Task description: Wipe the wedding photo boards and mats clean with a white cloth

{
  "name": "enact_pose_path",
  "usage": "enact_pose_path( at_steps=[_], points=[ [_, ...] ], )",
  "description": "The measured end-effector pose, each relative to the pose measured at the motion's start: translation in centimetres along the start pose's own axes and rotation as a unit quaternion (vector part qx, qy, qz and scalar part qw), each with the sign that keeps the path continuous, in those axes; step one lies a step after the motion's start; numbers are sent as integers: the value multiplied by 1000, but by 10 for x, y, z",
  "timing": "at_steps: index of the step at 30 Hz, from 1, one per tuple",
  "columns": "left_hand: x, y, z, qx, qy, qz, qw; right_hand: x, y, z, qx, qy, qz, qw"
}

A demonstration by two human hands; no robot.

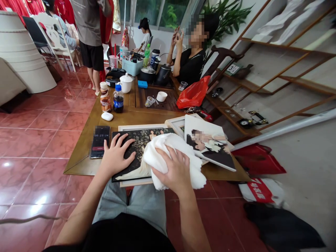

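Observation:
A dark wedding photo panel [139, 148] lies flat on the table before me, on top of a pale wooden frame [136, 182]. Fingers spread, my left hand [117, 155] rests on the panel's left part. My right hand [174, 169] grips a bunched white cloth [168, 141] and presses it on the panel's right side, covering much of the picture there. To the right, a second wedding photo panel [210, 143] with a white background lies at a slant over another pale frame [181, 122]. A phone [100, 141] showing a timer lies beside my left hand.
Beyond the panels stand a cola bottle [118, 99], a coffee bottle [105, 99], a white earbud case [107, 116] and a lidded white cup [126, 84]. A red plastic bag [193, 94] lies at the back right. Across the table sits a person [193, 59]; shelves [262, 87] stand at right.

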State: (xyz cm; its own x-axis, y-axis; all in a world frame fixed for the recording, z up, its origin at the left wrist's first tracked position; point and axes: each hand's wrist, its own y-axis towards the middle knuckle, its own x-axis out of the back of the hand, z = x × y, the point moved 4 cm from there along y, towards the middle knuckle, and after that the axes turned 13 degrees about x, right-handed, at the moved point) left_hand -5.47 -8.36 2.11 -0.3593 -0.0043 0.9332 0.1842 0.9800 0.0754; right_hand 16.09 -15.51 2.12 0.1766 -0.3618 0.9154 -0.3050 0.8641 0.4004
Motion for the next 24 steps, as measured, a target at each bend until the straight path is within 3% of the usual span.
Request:
enact_pose_path(
  at_steps=[15, 20, 24],
  points=[
    [-2, 14, 2, -21, -7, -6, 1000, -15, 42, -17, -19, 10, 35, 999],
    [-4, 14, 3, -18, -7, 0, 1000, -22, 64, -26, -40, 29, 6, 999],
    [-3, 13, 4, -13, -13, -2, 1000, -21, 58, -23, -21, 18, 6, 1000]
  ],
)
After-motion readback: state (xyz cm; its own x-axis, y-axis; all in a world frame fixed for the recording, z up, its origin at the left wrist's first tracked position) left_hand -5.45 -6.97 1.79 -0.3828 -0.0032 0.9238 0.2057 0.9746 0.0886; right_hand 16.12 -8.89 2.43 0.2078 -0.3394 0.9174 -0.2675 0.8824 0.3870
